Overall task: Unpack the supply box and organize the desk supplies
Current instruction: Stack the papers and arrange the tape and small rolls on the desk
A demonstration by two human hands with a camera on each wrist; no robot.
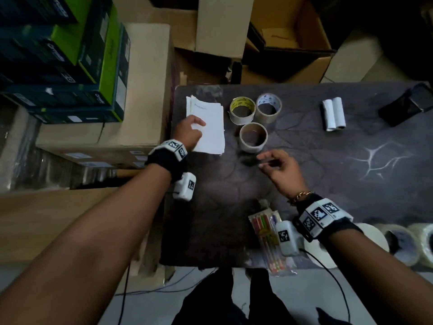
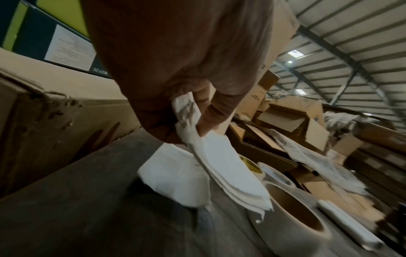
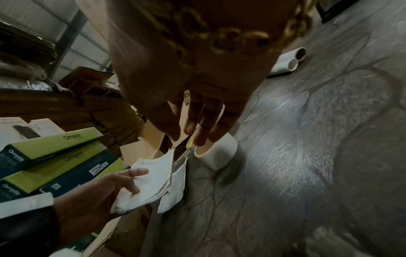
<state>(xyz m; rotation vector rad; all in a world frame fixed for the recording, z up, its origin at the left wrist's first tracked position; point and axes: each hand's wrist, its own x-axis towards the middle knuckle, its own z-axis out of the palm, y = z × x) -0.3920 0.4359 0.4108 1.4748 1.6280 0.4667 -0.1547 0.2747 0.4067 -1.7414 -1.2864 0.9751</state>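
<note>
A stack of white papers (image 1: 212,127) lies at the far left of the dark table (image 1: 351,188). My left hand (image 1: 188,132) pinches the upper sheets (image 2: 232,175) at their near left edge and lifts them off a lower sheet (image 2: 173,175); the same papers (image 3: 153,179) show in the right wrist view. My right hand (image 1: 278,167) hovers over the table just in front of a brown tape roll (image 1: 253,137), fingers (image 3: 197,127) loosely extended and holding nothing I can make out. Two more tape rolls (image 1: 242,110) (image 1: 268,108) stand behind it.
Two white paper rolls (image 1: 334,113) and a black object (image 1: 405,104) lie at the back right. A pack of coloured pens (image 1: 268,240) sits at the near edge, with large tape rolls (image 1: 403,242) to its right. Stacked green boxes (image 1: 70,55) and cardboard cartons (image 1: 293,43) surround the table.
</note>
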